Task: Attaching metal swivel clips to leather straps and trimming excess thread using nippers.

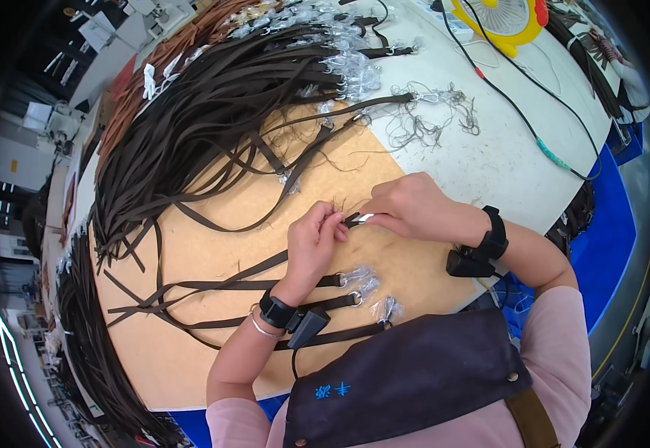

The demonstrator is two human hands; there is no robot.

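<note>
left hand [314, 231]: closed in a pinch near one end of a long, flat, dark brown strap [267, 263]
right hand [411, 205]: closed on a small, bright silver metal piece [366, 219], too hidden by the fingers to tell its kind
strap in hand: raised at the pinched end, over the middle of a flat, tan board [407, 261], trailing down and leftward from the left hand
silver against strap: close together between the two hands; touching or just apart, cannot tell
wrists: on the left, a black band [274, 310] and a thin, silvery bangle [265, 329]; on the right, another black band [494, 235]
below the left hand: three flat, dark straps [330, 281], with clear plastic wrapping [362, 278] at the right ends
beyond the hands: a large heap of dark brown straps [220, 112], with plastic-wrapped metal clips [351, 71] along the right side
white tabletop [504, 142]: under a tangle of loose, dark threads [414, 133] and a yellow-framed fan [508, 33]
</note>
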